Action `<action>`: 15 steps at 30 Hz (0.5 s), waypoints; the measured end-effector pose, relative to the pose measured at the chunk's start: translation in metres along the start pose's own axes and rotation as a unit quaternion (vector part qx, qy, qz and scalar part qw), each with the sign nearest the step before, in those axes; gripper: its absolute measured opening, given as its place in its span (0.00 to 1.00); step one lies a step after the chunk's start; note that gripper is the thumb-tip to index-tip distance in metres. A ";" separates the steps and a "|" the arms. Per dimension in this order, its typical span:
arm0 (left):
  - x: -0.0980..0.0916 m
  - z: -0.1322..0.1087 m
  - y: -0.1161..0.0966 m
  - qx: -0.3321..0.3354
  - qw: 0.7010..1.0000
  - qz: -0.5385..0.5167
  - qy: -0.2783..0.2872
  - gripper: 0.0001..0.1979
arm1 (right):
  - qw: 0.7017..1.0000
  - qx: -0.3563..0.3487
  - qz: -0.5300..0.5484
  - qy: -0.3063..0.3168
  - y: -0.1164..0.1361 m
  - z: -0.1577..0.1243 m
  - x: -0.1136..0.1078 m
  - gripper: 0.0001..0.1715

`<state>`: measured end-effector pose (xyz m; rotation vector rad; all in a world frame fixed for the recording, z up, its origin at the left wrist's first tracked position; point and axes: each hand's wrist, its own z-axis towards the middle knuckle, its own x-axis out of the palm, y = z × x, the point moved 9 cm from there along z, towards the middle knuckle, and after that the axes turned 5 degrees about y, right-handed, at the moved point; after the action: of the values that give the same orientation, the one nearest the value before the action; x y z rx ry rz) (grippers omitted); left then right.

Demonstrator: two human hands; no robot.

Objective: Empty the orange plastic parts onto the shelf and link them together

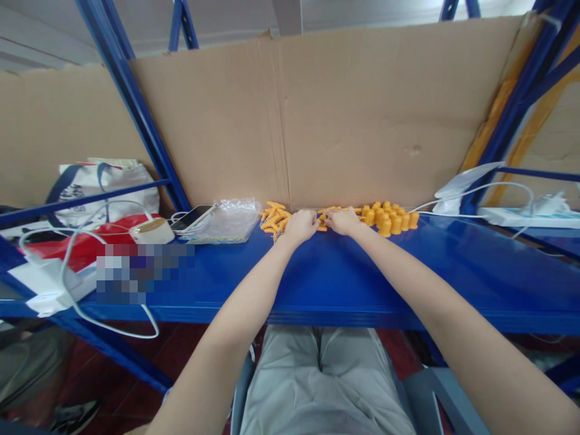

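Both my arms reach to the back of the blue shelf [326,278]. My left hand [302,225] is closed beside a pile of orange-yellow pieces [274,219] with small metal chains; what its fingers hold is hidden. Close to its right, my right hand [343,221] has its fingers bent down over small yellow pieces [322,228], and I cannot make out what is between them. Right of that hand, several yellow cup-shaped pieces [396,223] stand upright in a tight group.
To the left lie a clear plastic bag [235,220], a phone [194,218], a white-and-gold device [151,231], a red bag [104,237] and white cables. Cardboard [362,115] walls the back. A power strip [525,216] lies right. Another person's leg [31,368] shows lower left.
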<state>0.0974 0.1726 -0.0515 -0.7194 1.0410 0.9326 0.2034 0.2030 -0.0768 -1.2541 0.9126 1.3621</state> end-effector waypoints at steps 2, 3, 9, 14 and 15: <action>-0.001 0.002 0.000 0.011 1.000 -0.019 -0.022 0.07 | 1.000 0.006 0.012 -0.019 -0.013 -0.008 -0.009 0.29; -0.001 0.002 0.001 0.014 0.999 -0.030 -0.032 0.06 | 0.999 0.013 0.020 -0.033 -0.021 -0.012 -0.015 0.28; -0.006 0.004 0.006 0.021 0.989 -0.096 -0.106 0.04 | 0.983 0.123 0.078 -0.111 -0.081 -0.045 -0.034 0.26; -0.010 0.002 0.011 0.032 0.973 -0.152 -0.169 0.05 | 0.962 0.216 0.099 -0.134 -0.123 -0.064 -0.039 0.24; -0.012 0.001 0.011 0.035 0.970 -0.160 -0.181 0.05 | 0.958 0.234 0.100 -0.135 -0.129 -0.067 -0.040 0.23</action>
<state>0.0854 0.1746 -0.0409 -0.6071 0.6098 0.7082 0.3401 0.1545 -0.0354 -0.6128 1.1063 1.3293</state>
